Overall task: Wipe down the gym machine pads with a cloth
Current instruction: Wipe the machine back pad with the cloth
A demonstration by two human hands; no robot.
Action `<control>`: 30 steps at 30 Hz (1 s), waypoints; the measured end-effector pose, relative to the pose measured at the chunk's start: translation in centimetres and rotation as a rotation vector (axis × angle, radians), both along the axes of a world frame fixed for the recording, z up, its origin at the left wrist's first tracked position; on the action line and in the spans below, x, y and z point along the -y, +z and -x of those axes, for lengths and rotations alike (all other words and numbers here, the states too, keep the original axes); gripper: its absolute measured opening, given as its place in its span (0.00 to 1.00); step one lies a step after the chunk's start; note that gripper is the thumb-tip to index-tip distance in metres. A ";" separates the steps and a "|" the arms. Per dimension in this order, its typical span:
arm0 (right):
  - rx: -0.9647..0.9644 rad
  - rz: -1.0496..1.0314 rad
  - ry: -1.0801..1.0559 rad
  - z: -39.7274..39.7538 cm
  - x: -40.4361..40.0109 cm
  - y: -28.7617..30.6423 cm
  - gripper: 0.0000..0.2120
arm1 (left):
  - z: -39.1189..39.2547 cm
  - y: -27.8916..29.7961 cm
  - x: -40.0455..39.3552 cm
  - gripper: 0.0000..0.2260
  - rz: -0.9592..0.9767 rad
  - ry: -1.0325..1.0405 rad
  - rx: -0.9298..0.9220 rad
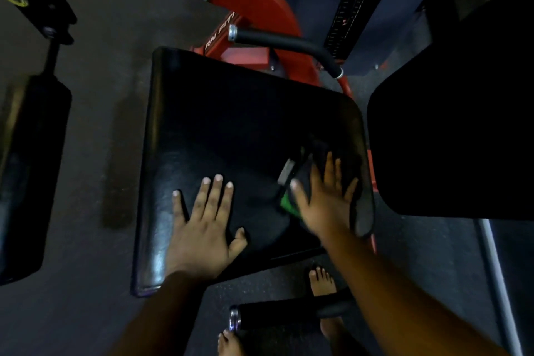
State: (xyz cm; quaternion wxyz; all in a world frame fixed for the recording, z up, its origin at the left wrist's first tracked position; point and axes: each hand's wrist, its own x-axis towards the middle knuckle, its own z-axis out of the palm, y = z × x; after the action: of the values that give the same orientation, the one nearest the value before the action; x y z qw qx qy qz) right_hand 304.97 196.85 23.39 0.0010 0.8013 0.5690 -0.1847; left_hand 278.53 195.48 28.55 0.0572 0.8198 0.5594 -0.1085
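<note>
Seat pad [231, 124]: a broad, glossy black rectangle with rounded corners, lying flat and seen from above. Cloth [300, 176]: dark and motion-blurred, with a green patch at its near edge and a pale tag at its left side, spread on the pad's right portion. Back pad [456, 124]: black, at right, just beside the seat pad.

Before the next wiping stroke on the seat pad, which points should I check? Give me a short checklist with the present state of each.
1. Cloth is under the right hand: ok.
2. Right fingers lie flat on the cloth: ok.
3. Left hand rests flat on the seat pad, steadying it: ok.
4. Pad surface beyond the cloth is free of objects: ok.
5. Cloth is damp enough: cannot tell.
6. Backrest pad already wiped: cannot tell.
</note>
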 end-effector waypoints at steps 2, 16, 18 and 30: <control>-0.030 0.028 0.117 -0.1 5.3 0.7 0.37 | -0.1 0.1 -0.1 0.38 0.026 0.002 0.002; -0.095 -0.092 0.176 13.9 8.5 4.0 0.27 | 3.2 1.5 3.4 0.34 0.012 0.152 0.390; -0.188 -0.059 0.329 15.8 9.8 5.4 0.21 | 4.8 2.6 5.9 0.35 0.074 0.315 0.392; -0.644 -0.325 0.168 16.0 18.4 22.6 0.20 | 3.8 22.6 16.2 0.26 0.896 0.798 1.116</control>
State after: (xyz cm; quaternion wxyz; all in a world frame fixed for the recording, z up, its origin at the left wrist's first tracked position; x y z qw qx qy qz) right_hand 288.99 178.49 46.00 -0.2903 0.6425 0.6257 -0.3338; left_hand 274.78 179.29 51.10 0.6837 0.3917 0.6017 0.1308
